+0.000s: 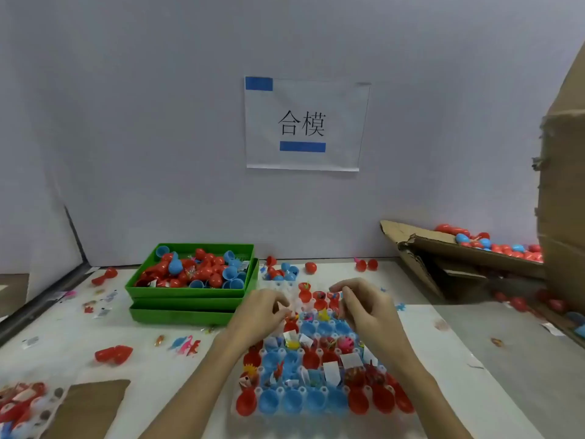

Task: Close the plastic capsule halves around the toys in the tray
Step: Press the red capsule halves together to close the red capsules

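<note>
Pale grey wall (158,122) fills most of your view, smooth and matt, with a sheet of white paper (305,125) fixed to it by blue tape; it reads 合模 in black. Brown corrugated cardboard (563,191) rises at your right with torn, ragged edges, cut off by the frame, and a slanted cardboard flap (468,251) below it carries a heap of glossy red and blue capsules (493,243).

The white table (63,337) is scattered with small toys and paper slips too blurred to identify. Two stacked green plastic bins (190,299) sit left of centre, the upper one piled with loose red and blue capsule halves (196,269).

Directly before you lies the clear moulded tray (275,285), its round pockets filled with open red and blue capsule halves (294,400); the middle rows hold small toys (292,343) and folded white slips. The tray's far end is partly hidden behind your hands.

Your left hand (259,312) hovers over the tray's far left part, fingers curled inward and pinching something pale; what it is cannot be made out. Your right hand (364,307) is over the far right part, fingers bent downward toward a capsule half; whether it grips anything you cannot tell from here.

A closed red capsule (114,353) lies on the table at left.
</note>
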Motion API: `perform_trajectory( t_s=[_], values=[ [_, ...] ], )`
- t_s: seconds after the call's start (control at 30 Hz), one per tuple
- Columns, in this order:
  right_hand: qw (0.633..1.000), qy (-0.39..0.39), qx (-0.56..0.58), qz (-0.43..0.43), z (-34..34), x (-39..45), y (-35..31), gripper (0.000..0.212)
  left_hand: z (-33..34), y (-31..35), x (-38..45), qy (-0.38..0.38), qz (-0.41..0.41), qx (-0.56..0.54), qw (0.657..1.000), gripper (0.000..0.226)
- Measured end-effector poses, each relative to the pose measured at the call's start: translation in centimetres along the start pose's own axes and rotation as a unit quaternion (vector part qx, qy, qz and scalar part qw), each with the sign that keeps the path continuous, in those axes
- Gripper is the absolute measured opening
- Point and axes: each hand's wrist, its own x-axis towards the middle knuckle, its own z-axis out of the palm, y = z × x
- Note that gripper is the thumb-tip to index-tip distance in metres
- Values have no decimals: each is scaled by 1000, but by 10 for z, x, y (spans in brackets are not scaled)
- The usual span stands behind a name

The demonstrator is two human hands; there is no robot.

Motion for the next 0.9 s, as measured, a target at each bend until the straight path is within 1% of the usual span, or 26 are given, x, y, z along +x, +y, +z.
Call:
perform_trajectory(
  t_s=[0.17, 0.3, 0.43, 0.47, 0.53, 0.6, 0.63, 0.73, 0.8, 0.83, 0.9],
  values=[
    [1000, -20, 1, 10, 0, 2, 2, 23, 1, 5, 10, -30, 8, 35, 999, 17],
    [999, -29, 7, 23, 0, 0, 1, 24, 4, 4, 14, -14, 2, 34, 999, 14],
    [999, -22, 15, 33, 0, -1, 3, 25, 3, 4, 11, 12, -14, 7, 1000, 9],
    [999, -20, 15, 33, 1, -2, 2, 25, 2, 4, 10, 29, -21, -4, 999, 6],
    [1000, -11, 0, 29, 3, -3, 2, 24, -4, 5, 7, 60, -44, -49, 996, 11],
    [999, -11, -34, 14, 7, -4, 2, 22, -13, 9, 2, 83, -69, -110, 988, 12],
    [998, -18, -60, 3, 9, -5, 1, 25, -18, 12, -2, 92, -77, -134, 984, 10],
    [992, -58, -109, -34, 17, -8, -2, 47, -27, 23, -19, 110, -90, -197, 970, 8],
    [988, -78, -129, -43, 22, -10, -3, 57, -29, 31, -31, 109, -94, -234, 961, 9],
    [986, -78, -137, -47, 24, -11, -4, 57, -28, 35, -37, 107, -94, -246, 959, 10],
    [987, -67, -135, -55, 27, -13, -5, 48, -26, 41, -46, 105, -94, -254, 957, 11]
  ],
)
